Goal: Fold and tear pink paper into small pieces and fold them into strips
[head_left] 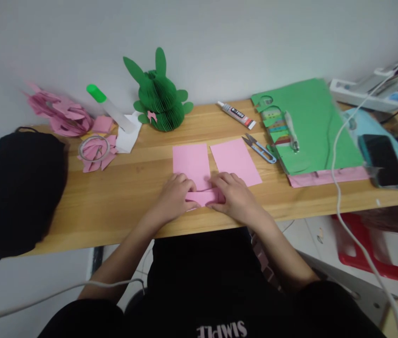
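Currently, in the head view, my left hand [175, 196] and right hand [234, 196] are gripping opposite ends of a folded pink paper strip [202, 198], which is lying between them near the front edge of the wooden desk [103, 206]. Its long axis is running left to right, neither hand sitting nearer. My fingers are curling over its far side, thumbs bracing the near side, forearms angling inward. Beyond, a pink paper sheet [190, 159] is lying beside a skewed second sheet [237, 162]; whether the strip is joining the first, I cannot tell.
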